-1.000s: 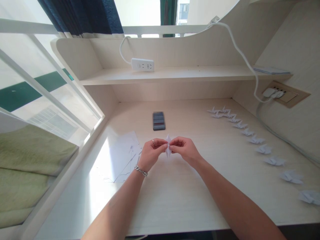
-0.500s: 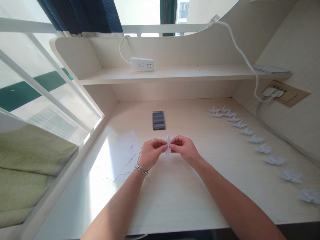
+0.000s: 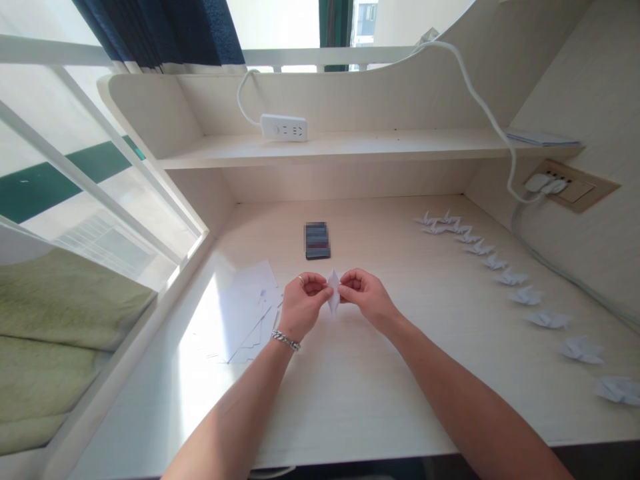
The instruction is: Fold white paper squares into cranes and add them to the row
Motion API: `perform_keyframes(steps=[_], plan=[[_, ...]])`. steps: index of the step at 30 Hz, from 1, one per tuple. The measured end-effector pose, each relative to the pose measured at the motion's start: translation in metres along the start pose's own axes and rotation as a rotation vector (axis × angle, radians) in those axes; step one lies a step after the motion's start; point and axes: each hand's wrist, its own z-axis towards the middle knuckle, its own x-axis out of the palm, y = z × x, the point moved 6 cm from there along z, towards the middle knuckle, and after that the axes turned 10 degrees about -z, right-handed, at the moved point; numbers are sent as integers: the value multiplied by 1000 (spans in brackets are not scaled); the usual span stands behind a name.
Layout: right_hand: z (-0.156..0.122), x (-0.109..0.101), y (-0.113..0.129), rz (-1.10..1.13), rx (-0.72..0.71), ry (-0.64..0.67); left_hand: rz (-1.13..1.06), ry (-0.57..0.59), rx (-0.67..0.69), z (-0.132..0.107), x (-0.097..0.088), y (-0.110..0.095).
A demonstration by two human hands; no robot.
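Over the pale wooden desk (image 3: pixel 350 387), you hold a small white folded paper piece (image 3: pixel 333 299).
Your left hand (image 3: pixel 303 303) and right hand (image 3: pixel 364 293) each pinch one side, loose white sheets (image 3: pixel 240 310) at 9 o'clock; seemingly mid-crease, next wants aligned edges.

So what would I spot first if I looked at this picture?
Right in the middle, the left hand and right hand pinch a small white folded paper shape between them, above the pale wooden desk. A curving row of white folded paper birds runs along the desk's right side, and loose white paper sheets lie to the left.
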Motion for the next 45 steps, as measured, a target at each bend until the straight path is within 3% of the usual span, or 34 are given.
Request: perform_keyframes(steps=[5,10,19,35,45], plan=[[0,-3,5,-12,-54,-90,-61,-56,-28,-2,0,-3],[0,1,-2,53,55,-29,-54,-101,-11,-1,-3,-4],[3,-5,-6,-17,-52,-160,-31,10,29,1,-3,2],[0,-1,-3,60,24,-75,-16,-16,64,0,-2,-1],[1,-6,-3,-12,-3,-156,38,52,15,0,0,6]])
